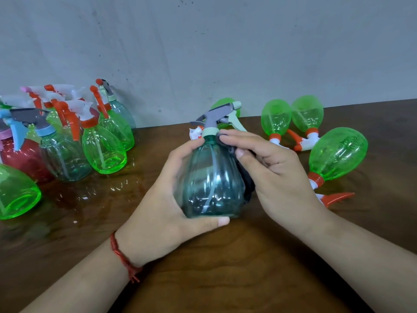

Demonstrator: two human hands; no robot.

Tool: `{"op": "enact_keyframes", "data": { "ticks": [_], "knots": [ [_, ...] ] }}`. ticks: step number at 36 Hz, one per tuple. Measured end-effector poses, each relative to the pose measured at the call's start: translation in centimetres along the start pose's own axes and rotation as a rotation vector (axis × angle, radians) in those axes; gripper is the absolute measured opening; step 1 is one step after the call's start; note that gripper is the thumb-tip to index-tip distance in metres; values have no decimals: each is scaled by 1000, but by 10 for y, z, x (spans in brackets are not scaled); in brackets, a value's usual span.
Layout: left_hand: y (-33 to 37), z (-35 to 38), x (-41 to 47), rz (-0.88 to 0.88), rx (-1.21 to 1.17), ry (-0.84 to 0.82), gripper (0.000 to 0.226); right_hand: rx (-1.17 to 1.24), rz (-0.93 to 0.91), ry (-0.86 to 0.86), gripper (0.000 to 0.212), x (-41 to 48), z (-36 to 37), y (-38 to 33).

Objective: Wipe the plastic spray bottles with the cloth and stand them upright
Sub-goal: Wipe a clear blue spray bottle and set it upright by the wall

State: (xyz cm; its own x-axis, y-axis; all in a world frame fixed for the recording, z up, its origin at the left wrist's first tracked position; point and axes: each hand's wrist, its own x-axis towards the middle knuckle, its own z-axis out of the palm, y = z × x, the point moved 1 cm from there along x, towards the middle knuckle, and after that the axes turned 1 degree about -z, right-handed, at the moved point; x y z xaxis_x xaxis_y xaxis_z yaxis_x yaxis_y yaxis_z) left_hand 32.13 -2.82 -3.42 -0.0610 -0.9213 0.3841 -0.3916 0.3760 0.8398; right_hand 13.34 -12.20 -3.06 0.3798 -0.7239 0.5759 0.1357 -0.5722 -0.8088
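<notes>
A teal bottle (212, 177) is held upright in the left hand (167, 199) — the cloth (247, 175) is pressed against its right flank by the right hand (270, 168).

Bare forearms, one red bracelet (123, 258)
Braided red thread wraps the wrist of the left hand (167, 199), knotted ends hanging loose.

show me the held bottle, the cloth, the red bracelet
teal bottle (209, 177), head view, middle of its body
cloth (248, 179), head view, dark fold beside the bottle
red bracelet (123, 259), head view, cord across the wrist
</notes>
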Motion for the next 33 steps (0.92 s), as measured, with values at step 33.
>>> {"op": "enact_keyframes", "data": {
  "ticks": [33],
  "knots": [
    [10, 9, -2, 12, -34, 82, 116, 314, 123, -19, 35, 1, 3, 4]
  ]
}}
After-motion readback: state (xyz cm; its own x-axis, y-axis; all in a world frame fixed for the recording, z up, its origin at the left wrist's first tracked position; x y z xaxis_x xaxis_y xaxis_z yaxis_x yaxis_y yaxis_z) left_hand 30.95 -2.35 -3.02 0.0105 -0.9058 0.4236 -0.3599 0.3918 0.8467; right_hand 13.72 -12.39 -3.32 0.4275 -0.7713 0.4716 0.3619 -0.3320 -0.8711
